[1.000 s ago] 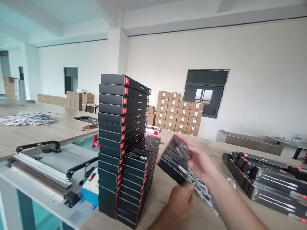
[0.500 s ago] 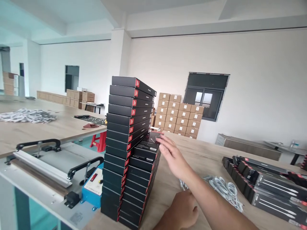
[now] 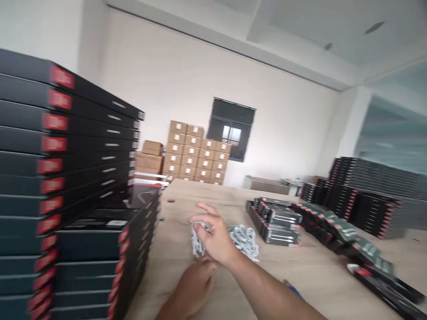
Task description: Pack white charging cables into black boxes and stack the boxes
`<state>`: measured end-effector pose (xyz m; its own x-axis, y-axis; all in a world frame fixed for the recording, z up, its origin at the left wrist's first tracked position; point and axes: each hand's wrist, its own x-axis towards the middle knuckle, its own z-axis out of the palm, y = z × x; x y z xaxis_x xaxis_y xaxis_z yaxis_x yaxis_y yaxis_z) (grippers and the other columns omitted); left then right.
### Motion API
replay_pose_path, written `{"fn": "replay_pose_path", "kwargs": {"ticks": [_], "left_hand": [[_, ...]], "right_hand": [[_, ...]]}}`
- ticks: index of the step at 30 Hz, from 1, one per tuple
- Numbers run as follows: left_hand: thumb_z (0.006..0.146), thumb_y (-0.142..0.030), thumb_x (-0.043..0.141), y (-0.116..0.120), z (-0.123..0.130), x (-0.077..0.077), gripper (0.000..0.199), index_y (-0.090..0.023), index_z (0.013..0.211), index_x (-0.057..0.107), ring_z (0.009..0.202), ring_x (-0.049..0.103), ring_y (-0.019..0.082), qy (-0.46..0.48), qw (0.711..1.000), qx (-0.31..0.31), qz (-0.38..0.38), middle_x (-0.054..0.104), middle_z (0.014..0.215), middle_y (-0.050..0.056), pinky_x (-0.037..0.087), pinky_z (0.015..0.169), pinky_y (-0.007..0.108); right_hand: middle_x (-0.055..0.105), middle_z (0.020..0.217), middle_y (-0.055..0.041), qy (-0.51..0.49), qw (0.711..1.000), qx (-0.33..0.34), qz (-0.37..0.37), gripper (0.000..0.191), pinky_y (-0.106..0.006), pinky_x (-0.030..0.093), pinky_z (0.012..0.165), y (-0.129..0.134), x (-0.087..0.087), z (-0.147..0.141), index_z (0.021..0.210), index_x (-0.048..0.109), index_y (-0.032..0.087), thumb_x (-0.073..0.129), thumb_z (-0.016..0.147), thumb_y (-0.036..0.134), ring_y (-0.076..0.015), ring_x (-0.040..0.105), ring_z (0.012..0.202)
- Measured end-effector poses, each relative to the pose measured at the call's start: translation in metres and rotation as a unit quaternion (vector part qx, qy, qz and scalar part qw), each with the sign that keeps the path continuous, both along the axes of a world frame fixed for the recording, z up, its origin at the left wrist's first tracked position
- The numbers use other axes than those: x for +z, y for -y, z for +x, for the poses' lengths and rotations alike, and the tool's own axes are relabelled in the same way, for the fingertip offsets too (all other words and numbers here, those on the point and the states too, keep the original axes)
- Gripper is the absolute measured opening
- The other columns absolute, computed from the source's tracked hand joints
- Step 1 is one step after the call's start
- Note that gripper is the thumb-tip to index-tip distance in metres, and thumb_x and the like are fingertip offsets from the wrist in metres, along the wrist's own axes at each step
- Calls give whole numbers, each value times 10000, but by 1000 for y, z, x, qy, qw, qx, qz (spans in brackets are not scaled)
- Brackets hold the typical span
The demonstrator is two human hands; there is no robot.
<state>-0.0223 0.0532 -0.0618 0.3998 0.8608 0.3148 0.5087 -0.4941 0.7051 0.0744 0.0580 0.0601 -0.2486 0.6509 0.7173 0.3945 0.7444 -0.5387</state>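
Note:
My right hand (image 3: 213,233) is over the table with its fingers apart, holding nothing. Beneath and beyond its fingers lies a small bundle of white cables (image 3: 197,244). My left hand (image 3: 196,282) is lower and nearer, its fingers curled; what they hold, if anything, is hidden. A second heap of coiled white cables (image 3: 245,242) lies to the right of my right hand. At the left rises a tall stack of flat black boxes (image 3: 23,142) with red end labels. A shorter stack of black boxes (image 3: 88,242) stands against its right side.
Black boxes (image 3: 280,235) picturing white cables sit right of the cable heap. A row of opened black packaging (image 3: 343,231) runs along the table (image 3: 293,266). Taller black box stacks (image 3: 370,195) stand behind. A blue-handled item (image 3: 293,290) lies near my right forearm. Brown cartons (image 3: 196,153) line the wall.
My view has swung right and the near box stacks now fill the left side. My right hand has left the top of the shorter stack and is over the white cables.

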Motion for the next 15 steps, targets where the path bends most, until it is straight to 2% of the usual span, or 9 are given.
{"fn": "replay_pose_path", "kwargs": {"ticks": [2,6,8,11,15], "left_hand": [[794,-69,523,-9,5,-5,307,-219,986,709,1075,631,254,-42,999,-7,26,690,1111,59,429,987,385],[832,-119,470,-18,6,-13,293,-220,986,697,971,636,220,-44,999,11,13,689,1050,40,432,890,325],[853,-138,451,-18,7,-14,281,-217,965,696,924,632,212,-36,999,24,5,691,1012,35,425,855,317],[856,-145,449,-20,8,-15,267,-208,936,696,884,626,210,-39,998,38,-2,693,968,35,414,818,315],[848,-123,442,-21,10,-14,265,-197,916,688,877,630,203,-45,998,45,0,691,939,38,412,811,308]], "right_hand": [[684,1319,-45,38,994,-99,-12,185,-406,440,1111,-20,-21,45,943,816,305,657,874,244,-215,593,1274],[740,1186,-111,64,961,-264,-56,168,-485,433,1099,-54,-50,145,882,816,226,653,842,217,-269,628,1201],[713,1227,-137,82,937,-330,-84,228,-493,414,1107,-68,-57,192,972,802,181,614,853,231,-289,599,1232],[623,1377,-129,125,897,-406,-124,445,-456,393,1117,-79,-70,248,1249,701,170,543,833,147,-288,501,1340],[602,1390,-127,202,854,-456,-150,685,-406,396,1074,-79,-99,282,1386,597,176,504,730,-1,-286,460,1364]]}}
